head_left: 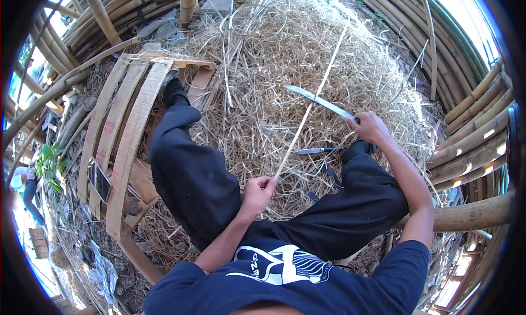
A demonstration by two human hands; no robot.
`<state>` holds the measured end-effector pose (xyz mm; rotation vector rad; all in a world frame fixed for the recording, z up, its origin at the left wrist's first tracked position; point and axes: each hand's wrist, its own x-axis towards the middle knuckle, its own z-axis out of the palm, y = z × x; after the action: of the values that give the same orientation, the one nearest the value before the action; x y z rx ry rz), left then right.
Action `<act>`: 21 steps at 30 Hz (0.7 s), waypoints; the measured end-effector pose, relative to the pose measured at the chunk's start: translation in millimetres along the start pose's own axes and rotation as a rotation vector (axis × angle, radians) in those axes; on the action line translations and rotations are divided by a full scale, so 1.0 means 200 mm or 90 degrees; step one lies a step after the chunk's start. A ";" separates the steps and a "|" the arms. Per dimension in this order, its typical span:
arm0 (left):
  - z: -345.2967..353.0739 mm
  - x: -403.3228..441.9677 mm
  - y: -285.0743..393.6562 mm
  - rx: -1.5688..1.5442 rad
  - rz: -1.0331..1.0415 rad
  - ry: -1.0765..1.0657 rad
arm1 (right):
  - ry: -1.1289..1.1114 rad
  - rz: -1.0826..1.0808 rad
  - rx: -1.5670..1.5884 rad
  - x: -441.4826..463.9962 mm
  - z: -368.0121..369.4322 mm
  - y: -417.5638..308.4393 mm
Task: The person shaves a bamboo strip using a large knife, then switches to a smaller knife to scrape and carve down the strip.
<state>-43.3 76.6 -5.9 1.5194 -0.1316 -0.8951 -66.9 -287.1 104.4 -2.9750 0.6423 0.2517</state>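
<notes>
Between my legs, my left hand (259, 194) is closed on the near end of a long thin bamboo strip (302, 126), which slants up and away to the right. My right hand (370, 127) grips the handle of a long-bladed knife (323, 102). The blade points to the upper left and crosses the strip, seemingly touching it about midway. A second knife (315, 150) with a dark handle lies on the shavings near my right foot.
A large heap of pale shavings (285, 52) spreads ahead. At the left are a slatted wooden crate (137, 139) and a phone (99, 180) on it. Bamboo poles (476, 137) line the right side, and more poles stand at the upper left. A person's leg (31, 197) shows at the far left.
</notes>
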 end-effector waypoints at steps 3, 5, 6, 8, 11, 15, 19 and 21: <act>0.01 0.00 0.01 -0.029 0.026 0.017 | -0.071 -0.059 0.014 -0.05 -0.02 -0.07; -0.01 0.00 -0.01 -0.057 0.032 0.019 | -0.071 -0.139 -0.002 -0.05 -0.02 -0.09; 0.00 0.00 -0.01 -0.060 0.030 0.026 | -0.077 -0.155 -0.031 -0.04 -0.03 -0.10; 0.00 0.00 -0.01 -0.061 0.018 0.028 | -0.065 -0.093 -0.033 0.00 0.02 -0.02; 0.01 -0.02 0.00 -0.055 0.027 0.019 | 0.017 -0.008 -0.013 0.02 0.02 0.03; 0.01 -0.01 -0.01 -0.035 0.033 0.022 | -0.049 -0.075 -0.005 -0.06 0.00 -0.10; 0.00 -0.02 -0.02 -0.054 0.035 0.025 | -0.058 -0.108 -0.034 -0.03 0.00 -0.09; 0.01 -0.01 -0.01 -0.068 0.027 0.017 | -0.025 0.042 -0.040 0.01 -0.01 -0.04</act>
<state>-46.2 76.4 -7.4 1.4241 -0.0949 -0.8349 -61.0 -281.1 105.3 -3.0032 0.7416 0.3415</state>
